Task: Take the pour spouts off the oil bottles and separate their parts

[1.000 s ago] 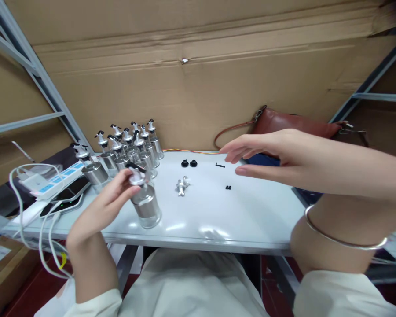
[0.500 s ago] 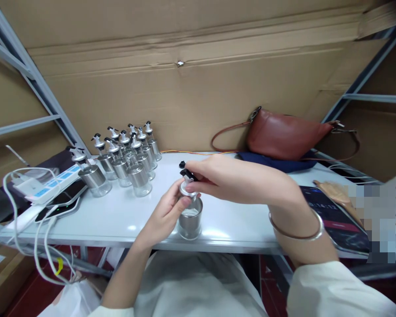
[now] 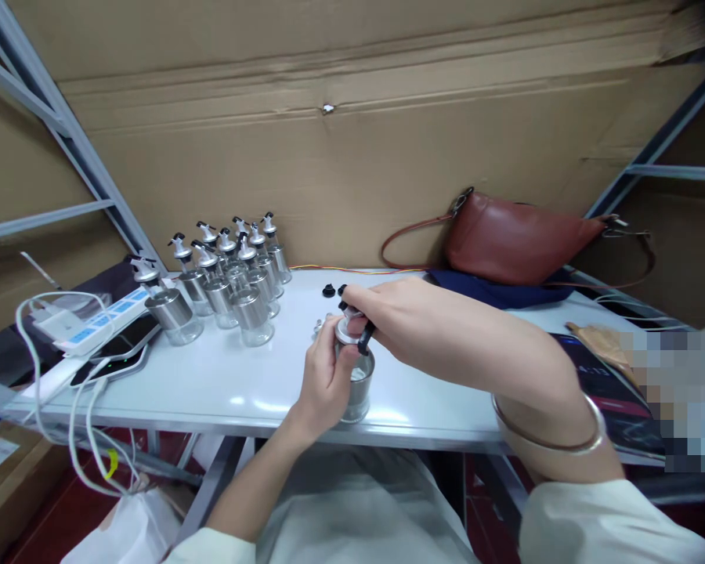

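A glass oil bottle (image 3: 357,401) with a steel sleeve stands upright near the front edge of the table. My left hand (image 3: 323,384) is closed round its neck from the left. On top sits a silver pourer cap (image 3: 348,330) with a black lever. My right hand (image 3: 396,313) reaches over from the right, its fingers pinching the pourer's top; the fingertips are partly hidden. Just beyond the hands lie a small black cap (image 3: 328,291) and another black piece. A small shiny part (image 3: 318,326) shows beside my left fingers.
Several similar oil bottles (image 3: 251,313) with pourers stand at the left. A power strip (image 3: 103,323) with white cables and a phone lies beyond them. At the right are a brown leather bag (image 3: 517,239) on dark blue cloth and a tablet-like screen (image 3: 608,399). Cardboard (image 3: 352,180) backs the table.
My right hand has turned on the pourer, and its black lever now points toward me. Bottle and hands sit slightly farther right in view. More black and shiny small parts show behind them.
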Demonstrator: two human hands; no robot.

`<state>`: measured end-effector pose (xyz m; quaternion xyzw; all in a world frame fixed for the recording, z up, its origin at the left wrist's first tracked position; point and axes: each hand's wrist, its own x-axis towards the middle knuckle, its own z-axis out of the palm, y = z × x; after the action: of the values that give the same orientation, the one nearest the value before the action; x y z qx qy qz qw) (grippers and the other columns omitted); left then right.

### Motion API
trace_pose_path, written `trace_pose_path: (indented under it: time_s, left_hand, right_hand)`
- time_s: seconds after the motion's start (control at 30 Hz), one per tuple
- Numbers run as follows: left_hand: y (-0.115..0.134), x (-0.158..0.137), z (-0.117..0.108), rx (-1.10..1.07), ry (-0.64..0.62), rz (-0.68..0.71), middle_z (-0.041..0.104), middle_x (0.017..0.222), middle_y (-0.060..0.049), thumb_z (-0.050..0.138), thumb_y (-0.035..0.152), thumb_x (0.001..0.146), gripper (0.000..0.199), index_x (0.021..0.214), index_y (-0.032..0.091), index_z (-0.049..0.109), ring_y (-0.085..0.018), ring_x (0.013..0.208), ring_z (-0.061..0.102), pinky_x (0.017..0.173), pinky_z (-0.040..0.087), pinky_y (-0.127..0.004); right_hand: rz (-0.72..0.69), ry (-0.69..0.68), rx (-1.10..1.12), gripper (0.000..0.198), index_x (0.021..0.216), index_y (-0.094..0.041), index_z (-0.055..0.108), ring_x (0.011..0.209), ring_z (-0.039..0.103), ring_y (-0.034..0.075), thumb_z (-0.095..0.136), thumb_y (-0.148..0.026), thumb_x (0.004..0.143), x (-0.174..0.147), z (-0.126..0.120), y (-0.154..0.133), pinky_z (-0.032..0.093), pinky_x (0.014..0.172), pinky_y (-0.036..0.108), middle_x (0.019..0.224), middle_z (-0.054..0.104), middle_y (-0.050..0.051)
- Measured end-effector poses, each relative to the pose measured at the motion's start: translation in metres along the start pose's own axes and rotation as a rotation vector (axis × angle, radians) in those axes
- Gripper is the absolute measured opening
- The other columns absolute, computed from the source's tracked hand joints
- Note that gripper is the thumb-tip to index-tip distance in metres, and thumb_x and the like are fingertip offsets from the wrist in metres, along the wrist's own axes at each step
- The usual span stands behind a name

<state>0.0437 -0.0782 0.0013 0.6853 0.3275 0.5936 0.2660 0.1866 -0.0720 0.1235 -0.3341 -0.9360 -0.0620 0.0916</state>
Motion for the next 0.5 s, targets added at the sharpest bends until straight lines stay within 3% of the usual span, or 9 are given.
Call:
trace_pose_path:
  time_s: [0.3, 0.4, 0.5]
  left_hand:
    - [0.000, 0.003, -0.001, 0.035, 0.007, -0.047, 0.057, 0.082, -0.004, 0.035, 0.055, 0.091, 0.042, 0.100, 0.018, 0.052, -0.018, 0.080, 0.053, 0.075, 0.039, -0.027]
    - [0.000, 0.002, 0.000, 0.000, 0.010, -0.064, 0.058, 0.081, -0.004, 0.036, 0.056, 0.091, 0.042, 0.097, 0.018, 0.051, -0.017, 0.075, 0.053, 0.073, 0.040, -0.027]
    - [-0.001, 0.002, 0.001, -0.032, 0.004, -0.082, 0.057, 0.080, -0.003, 0.037, 0.054, 0.091, 0.039, 0.097, 0.018, 0.050, -0.016, 0.073, 0.053, 0.072, 0.040, -0.027]
  right_hand:
    - [0.037, -0.068, 0.146, 0.010, 0.080, -0.019, 0.041, 0.052, 0.041, 0.011, 0.041, -0.011, 0.086, 0.005, -0.002, 0.005, 0.022, 0.050, 0.025, 0.065, 0.053, 0.000]
    - [-0.007, -0.142, 0.356, 0.014, 0.077, -0.019, 0.040, 0.052, 0.039, 0.010, 0.039, -0.020, 0.091, 0.010, -0.011, 0.012, 0.026, 0.051, 0.023, 0.064, 0.050, -0.002]
    - [-0.026, -0.195, 0.554, 0.025, 0.075, -0.019, 0.041, 0.057, 0.043, 0.010, 0.032, -0.032, 0.096, 0.016, -0.016, 0.036, 0.031, 0.056, 0.022, 0.064, 0.049, -0.002]
